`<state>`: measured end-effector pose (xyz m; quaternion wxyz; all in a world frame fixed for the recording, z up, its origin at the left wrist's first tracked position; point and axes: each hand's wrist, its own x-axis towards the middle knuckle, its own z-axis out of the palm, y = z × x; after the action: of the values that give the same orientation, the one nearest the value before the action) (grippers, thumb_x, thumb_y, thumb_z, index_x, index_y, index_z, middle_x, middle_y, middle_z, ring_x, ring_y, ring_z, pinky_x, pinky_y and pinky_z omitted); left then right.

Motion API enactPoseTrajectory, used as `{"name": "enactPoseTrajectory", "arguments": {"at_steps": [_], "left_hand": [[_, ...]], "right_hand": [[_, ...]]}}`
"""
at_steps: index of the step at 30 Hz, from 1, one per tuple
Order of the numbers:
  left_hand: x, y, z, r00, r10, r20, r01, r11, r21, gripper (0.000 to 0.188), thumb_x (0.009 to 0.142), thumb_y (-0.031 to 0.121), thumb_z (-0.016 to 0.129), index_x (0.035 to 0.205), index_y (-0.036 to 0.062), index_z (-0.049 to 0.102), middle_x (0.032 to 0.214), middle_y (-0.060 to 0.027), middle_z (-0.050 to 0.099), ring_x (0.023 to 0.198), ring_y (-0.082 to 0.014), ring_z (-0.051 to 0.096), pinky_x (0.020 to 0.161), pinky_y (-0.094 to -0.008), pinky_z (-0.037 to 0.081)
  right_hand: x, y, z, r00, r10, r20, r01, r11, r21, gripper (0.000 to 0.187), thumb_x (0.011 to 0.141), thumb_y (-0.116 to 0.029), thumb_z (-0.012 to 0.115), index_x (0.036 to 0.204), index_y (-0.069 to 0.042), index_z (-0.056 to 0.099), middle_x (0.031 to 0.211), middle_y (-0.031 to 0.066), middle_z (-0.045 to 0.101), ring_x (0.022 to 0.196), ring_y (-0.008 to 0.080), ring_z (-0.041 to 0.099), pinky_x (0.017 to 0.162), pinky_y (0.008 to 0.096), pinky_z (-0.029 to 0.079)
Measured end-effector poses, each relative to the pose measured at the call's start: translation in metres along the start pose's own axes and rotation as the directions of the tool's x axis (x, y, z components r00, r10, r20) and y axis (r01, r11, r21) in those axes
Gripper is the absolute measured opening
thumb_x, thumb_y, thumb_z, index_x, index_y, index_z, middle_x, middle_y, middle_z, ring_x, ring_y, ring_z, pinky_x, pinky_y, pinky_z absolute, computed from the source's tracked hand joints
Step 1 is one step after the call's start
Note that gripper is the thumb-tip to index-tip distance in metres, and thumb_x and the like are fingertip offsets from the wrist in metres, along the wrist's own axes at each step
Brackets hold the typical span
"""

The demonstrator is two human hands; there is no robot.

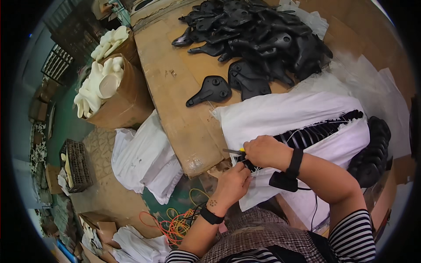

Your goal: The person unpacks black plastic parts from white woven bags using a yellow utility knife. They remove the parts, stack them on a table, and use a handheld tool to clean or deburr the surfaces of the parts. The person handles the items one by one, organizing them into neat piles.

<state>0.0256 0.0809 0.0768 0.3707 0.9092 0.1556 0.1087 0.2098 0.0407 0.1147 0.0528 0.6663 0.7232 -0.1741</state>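
Note:
A white woven sack (pixel 289 109) lies on its side in front of me, split along its length with frayed edges. Through the slit show stacked black plastic shells (pixel 307 136). My right hand (pixel 266 152) is closed around a small yellow-handled tool (pixel 241 150) with a thin dark blade pointing left, at the sack's near left end. Just below it, my left hand (pixel 231 183) is pinched closed at the sack's frayed edge; what its fingertips hold is hidden. Loose black saddle-shaped shells (pixel 209 91) lie on the cardboard-covered table (pixel 164 94) beyond the sack.
A big heap of black shells (pixel 263 39) covers the table's far side. Nested shells (pixel 372 151) stand right of the sack. On the left are a carton (pixel 127 94) of white foam pieces, white sacks (pixel 147 153) and a dark crate (pixel 78 166). Coloured cords (pixel 175 225) hang by my left forearm.

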Motion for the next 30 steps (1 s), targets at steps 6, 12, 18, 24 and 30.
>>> {"name": "enactPoseTrajectory", "arguments": {"at_steps": [6, 12, 18, 24, 30], "left_hand": [[-0.021, -0.002, 0.01, 0.997, 0.02, -0.073, -0.03, 0.99, -0.14, 0.019, 0.076, 0.01, 0.066, 0.091, 0.0031, 0.057, 0.091, -0.0118, 0.056, 0.079, -0.0337, 0.06, 0.065, -0.0413, 0.049], [-0.044, -0.018, 0.025, 0.998, -0.062, 0.005, 0.062, 0.983, -0.173, 0.022, 0.079, 0.013, 0.064, 0.098, 0.0037, 0.057, 0.094, -0.0136, 0.059, 0.081, -0.0338, 0.061, 0.069, -0.0401, 0.049], [-0.062, -0.045, 0.035, 0.988, -0.058, -0.144, 0.038, 0.989, -0.144, 0.021, 0.078, 0.014, 0.065, 0.097, 0.0052, 0.06, 0.09, -0.0119, 0.06, 0.086, -0.0312, 0.059, 0.072, -0.0383, 0.047], [-0.057, -0.073, 0.023, 0.998, -0.012, -0.063, 0.0, 0.983, -0.185, 0.018, 0.078, 0.007, 0.059, 0.097, 0.0079, 0.06, 0.09, -0.0115, 0.061, 0.087, -0.0329, 0.058, 0.074, -0.042, 0.047], [-0.083, -0.096, 0.051, 0.992, -0.009, -0.13, -0.038, 0.935, -0.352, 0.021, 0.08, 0.006, 0.055, 0.101, 0.0068, 0.06, 0.095, -0.012, 0.062, 0.091, -0.0339, 0.06, 0.077, -0.0431, 0.049]], "right_hand": [[0.004, -0.017, -0.025, 0.995, -0.101, -0.008, 0.099, 0.985, -0.142, 0.017, 0.074, -0.017, 0.06, 0.077, -0.001, 0.063, 0.071, 0.0149, 0.066, 0.068, 0.0303, 0.067, 0.06, 0.04, 0.052], [0.019, -0.041, -0.012, 0.985, -0.087, 0.149, 0.116, 0.972, -0.203, 0.013, 0.074, -0.017, 0.062, 0.077, -0.007, 0.07, 0.08, 0.0123, 0.069, 0.078, 0.0276, 0.068, 0.065, 0.038, 0.052], [-0.035, -0.048, -0.024, 0.978, 0.015, -0.207, -0.059, 0.976, -0.209, 0.012, 0.08, -0.014, 0.055, 0.081, -0.002, 0.056, 0.06, 0.0113, 0.06, 0.057, 0.0269, 0.063, 0.054, 0.0378, 0.049], [-0.047, -0.101, 0.018, 0.94, 0.223, -0.259, -0.237, 0.971, -0.024, 0.008, 0.08, -0.008, 0.051, 0.082, -0.001, 0.052, 0.057, 0.013, 0.058, 0.052, 0.0284, 0.062, 0.048, 0.039, 0.049], [-0.001, -0.138, 0.05, 0.949, 0.232, -0.212, -0.269, 0.949, -0.164, 0.011, 0.074, -0.015, 0.059, 0.073, -0.004, 0.06, 0.064, 0.0115, 0.06, 0.058, 0.0269, 0.064, 0.05, 0.038, 0.051]]}}
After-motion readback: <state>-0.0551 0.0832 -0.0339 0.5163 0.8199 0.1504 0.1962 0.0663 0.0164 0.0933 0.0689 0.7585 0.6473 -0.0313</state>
